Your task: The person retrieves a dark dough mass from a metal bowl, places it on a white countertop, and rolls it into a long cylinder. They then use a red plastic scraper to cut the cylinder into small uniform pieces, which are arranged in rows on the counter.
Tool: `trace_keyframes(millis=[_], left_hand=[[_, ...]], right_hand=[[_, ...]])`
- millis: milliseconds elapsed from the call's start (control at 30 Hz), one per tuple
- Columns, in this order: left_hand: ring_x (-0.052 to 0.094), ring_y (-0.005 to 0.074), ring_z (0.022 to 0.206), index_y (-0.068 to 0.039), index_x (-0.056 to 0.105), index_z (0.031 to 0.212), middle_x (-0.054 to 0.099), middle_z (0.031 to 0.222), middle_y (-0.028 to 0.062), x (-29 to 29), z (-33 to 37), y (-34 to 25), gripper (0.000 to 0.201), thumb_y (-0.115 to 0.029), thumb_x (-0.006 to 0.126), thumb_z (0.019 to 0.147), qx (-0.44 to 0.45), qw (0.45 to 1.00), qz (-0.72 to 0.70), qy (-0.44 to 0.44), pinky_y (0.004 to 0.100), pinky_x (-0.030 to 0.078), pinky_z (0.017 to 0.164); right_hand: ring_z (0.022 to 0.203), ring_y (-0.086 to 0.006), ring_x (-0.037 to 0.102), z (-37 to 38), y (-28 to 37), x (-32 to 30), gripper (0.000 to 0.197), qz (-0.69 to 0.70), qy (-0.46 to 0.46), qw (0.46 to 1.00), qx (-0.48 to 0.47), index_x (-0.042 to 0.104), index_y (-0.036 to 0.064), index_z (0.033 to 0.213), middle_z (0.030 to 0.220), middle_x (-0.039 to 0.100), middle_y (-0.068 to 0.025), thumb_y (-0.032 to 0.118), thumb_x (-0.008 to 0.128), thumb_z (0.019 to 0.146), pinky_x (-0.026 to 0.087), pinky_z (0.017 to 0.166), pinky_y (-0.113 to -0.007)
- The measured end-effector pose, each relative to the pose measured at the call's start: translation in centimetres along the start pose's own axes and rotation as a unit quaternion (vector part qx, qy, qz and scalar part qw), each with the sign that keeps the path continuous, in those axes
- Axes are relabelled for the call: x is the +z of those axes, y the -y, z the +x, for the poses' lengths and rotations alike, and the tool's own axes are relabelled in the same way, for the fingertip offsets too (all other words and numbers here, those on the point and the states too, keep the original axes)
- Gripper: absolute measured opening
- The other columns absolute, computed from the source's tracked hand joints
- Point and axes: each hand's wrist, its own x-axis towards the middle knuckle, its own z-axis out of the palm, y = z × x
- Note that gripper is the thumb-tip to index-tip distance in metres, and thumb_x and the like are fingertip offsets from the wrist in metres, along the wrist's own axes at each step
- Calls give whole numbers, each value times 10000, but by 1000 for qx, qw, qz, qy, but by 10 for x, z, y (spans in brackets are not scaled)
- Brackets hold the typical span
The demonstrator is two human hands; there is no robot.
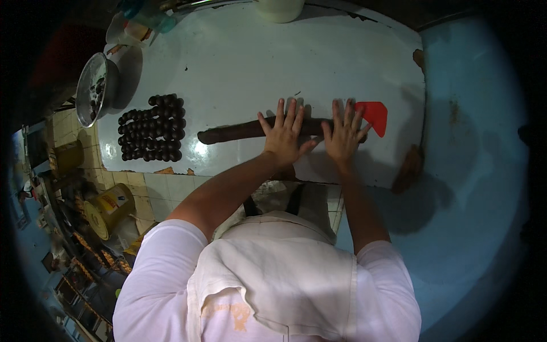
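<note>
A long dark brown dough rope (236, 132) lies across the white table, its rounded left end bare. Flat on its middle rests my left hand (284, 135), fingers spread and pointing away from me. My right hand (343, 134) lies open over the rope's right end, hiding most of it. Just beyond the right fingers is a red flat scraper (376, 117), partly covered by them. To the left of the rope, many small dark balls (152, 130) sit packed in rows.
A metal bowl (108, 85) with dark pieces stands at the table's left edge. Clear plastic containers (128, 28) are at the far left, and a pale tub (279, 8) at the far edge. A blue wall (473, 142) borders the table (256, 62) on the right. Yellow buckets (108, 211) stand on the floor.
</note>
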Motion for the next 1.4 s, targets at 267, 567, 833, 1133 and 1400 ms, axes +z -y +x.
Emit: trace_keyframes(millis=[267, 567, 833, 1133, 1400], left_hand=[[-26, 381, 1615, -141, 75, 1690, 1, 1762, 119, -21, 116, 35, 986, -807, 246, 983, -78, 992, 39, -88, 801, 76, 1174], [25, 414, 1609, -60, 158, 1668, 66, 1741, 210, 11, -12, 9, 1088, -710, 592, 912, 108, 991, -53, -63, 760, 75, 1198], [5, 396, 1617, -98, 189, 1670, 79, 1753, 163, 10, -124, 78, 987, -514, 691, 929, 18, 997, -52, -54, 751, -7, 1203], [28, 430, 1607, -189, 195, 1684, 75, 1760, 123, -8, -47, 180, 908, -704, 457, 983, -67, 994, 18, -82, 738, 93, 1212], [-87, 364, 1616, -197, 182, 1687, -13, 1769, 80, -25, 27, 208, 892, -768, 275, 1008, -269, 946, 14, -181, 724, -19, 1220]], right_hand=[[1605, -435, 1, 106, -10, 22, 800, 22, 15, 993, 116, 207, 318, 1675, 1746, 120, -157, 754, 305, 1012, -6, 1165, -802], [1602, -432, 104, -35, -4, 9, 708, 61, -8, 998, -21, 372, 232, 1635, 1727, 217, -168, 576, 499, 1030, 12, 1189, -759], [1591, -442, 143, -103, 43, -28, 731, 209, 73, 968, -118, 427, 172, 1606, 1717, 247, -164, 566, 548, 1002, 25, 1191, -753], [1590, -459, 110, -9, 134, -18, 806, 82, 79, 982, -152, 312, 315, 1652, 1722, 244, -117, 650, 566, 965, 92, 1179, -777], [1606, -426, 50, 101, 128, -1, 818, 105, 87, 991, 7, 255, 286, 1669, 1741, 150, -162, 734, 403, 1000, 70, 1204, -752]])
